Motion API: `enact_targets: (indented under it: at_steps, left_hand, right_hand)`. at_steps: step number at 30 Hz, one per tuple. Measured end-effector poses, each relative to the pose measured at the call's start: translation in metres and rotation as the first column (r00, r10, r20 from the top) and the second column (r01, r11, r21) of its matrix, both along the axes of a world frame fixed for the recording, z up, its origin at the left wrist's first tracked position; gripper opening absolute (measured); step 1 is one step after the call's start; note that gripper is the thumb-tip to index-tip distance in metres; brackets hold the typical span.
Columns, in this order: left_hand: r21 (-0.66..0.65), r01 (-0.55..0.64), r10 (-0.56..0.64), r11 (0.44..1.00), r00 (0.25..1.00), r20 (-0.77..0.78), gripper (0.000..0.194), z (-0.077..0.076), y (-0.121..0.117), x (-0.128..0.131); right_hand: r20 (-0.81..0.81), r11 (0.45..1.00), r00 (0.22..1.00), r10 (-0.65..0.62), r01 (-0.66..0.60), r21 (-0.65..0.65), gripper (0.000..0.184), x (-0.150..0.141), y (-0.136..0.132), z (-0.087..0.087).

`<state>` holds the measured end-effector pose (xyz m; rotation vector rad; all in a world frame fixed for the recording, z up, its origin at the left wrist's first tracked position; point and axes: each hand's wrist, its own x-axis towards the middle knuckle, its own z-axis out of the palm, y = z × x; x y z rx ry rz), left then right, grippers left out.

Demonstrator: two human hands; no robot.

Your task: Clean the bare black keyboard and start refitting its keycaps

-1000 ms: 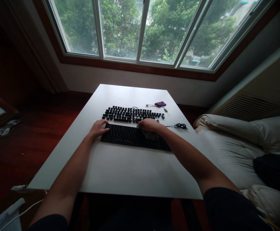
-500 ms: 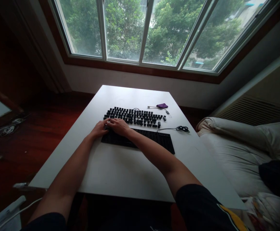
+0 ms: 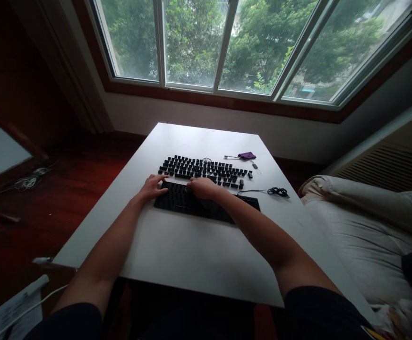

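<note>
A black keyboard (image 3: 195,208) lies flat across the white table. My left hand (image 3: 151,188) holds its far left corner, thumb on the top and fingers at the back edge. My right hand (image 3: 203,188) is closed above the left-middle part of the keyboard; a bit of greyish cloth (image 3: 187,189) shows at its fingertips, most of it hidden by the hand. Just beyond the keyboard, rows of loose black keycaps (image 3: 223,169) are laid out in keyboard order. The keyboard's cable (image 3: 278,191) runs to the right and ends in a coiled bundle.
Near the table's far right lie a purple cloth or pouch (image 3: 247,155) and a small tag-like item (image 3: 254,165) on a cord. A pale sofa (image 3: 347,236) stands to the right of the table (image 3: 192,255). Behind is a wide window (image 3: 223,47).
My right hand went from the keyboard's right-middle with the cloth to its left end beside my left hand, then back rightward to the left-middle. My left hand stays at the corner.
</note>
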<state>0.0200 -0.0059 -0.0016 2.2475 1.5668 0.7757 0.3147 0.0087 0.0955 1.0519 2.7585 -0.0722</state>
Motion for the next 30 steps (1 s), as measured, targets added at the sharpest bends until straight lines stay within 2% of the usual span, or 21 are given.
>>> enact_targets:
  at_steps: [4,6,8,12,17,23,25,27,30]
  left_hand:
    - [-0.015,0.001,-0.001,1.000,1.000,-0.001,0.056,0.000,0.002,0.002]
    - [-0.015,0.017,-0.017,1.000,1.000,0.007,0.058,-0.001,0.005,0.005]
    - [-0.015,0.037,-0.037,0.999,0.999,0.019,0.062,-0.001,0.007,0.008]
    - [-0.038,0.085,-0.083,0.996,0.995,0.058,0.065,-0.001,0.010,0.010]
    - [-0.051,0.113,-0.106,0.992,0.986,0.130,0.067,-0.006,0.013,0.006]
    - [-0.014,0.177,-0.171,0.984,0.967,0.191,0.070,-0.006,0.011,0.007]
    - [-0.009,0.183,-0.177,0.983,0.960,0.217,0.067,-0.005,0.010,0.009]
    - [-0.014,0.165,-0.157,0.986,0.958,0.238,0.067,-0.005,0.009,0.010]
    - [-0.020,0.144,-0.135,0.989,0.961,0.240,0.071,-0.005,0.007,0.009]
  right_hand:
    - [-0.005,0.990,0.994,-0.112,0.111,-0.090,0.038,0.051,-0.008,0.001]
    - [-0.030,0.982,0.985,-0.171,0.168,-0.091,0.036,0.062,-0.013,-0.003]
    - [-0.064,0.975,0.974,-0.218,0.214,-0.063,0.033,0.060,-0.017,-0.010]
    - [-0.116,0.973,0.966,-0.229,0.229,-0.018,0.031,0.034,-0.020,-0.023]
    - [-0.144,0.953,0.944,-0.296,0.302,0.017,0.029,-0.006,-0.017,-0.021]
    - [-0.319,0.983,0.931,-0.179,0.185,-0.012,0.035,-0.070,-0.021,-0.021]
    - [-0.382,0.979,0.906,-0.183,0.205,0.015,0.036,-0.087,-0.023,-0.025]
    - [-0.394,0.977,0.902,-0.177,0.211,0.043,0.036,-0.097,-0.023,-0.028]
    - [-0.335,0.983,0.931,-0.146,0.174,0.054,0.035,-0.095,-0.023,-0.028]
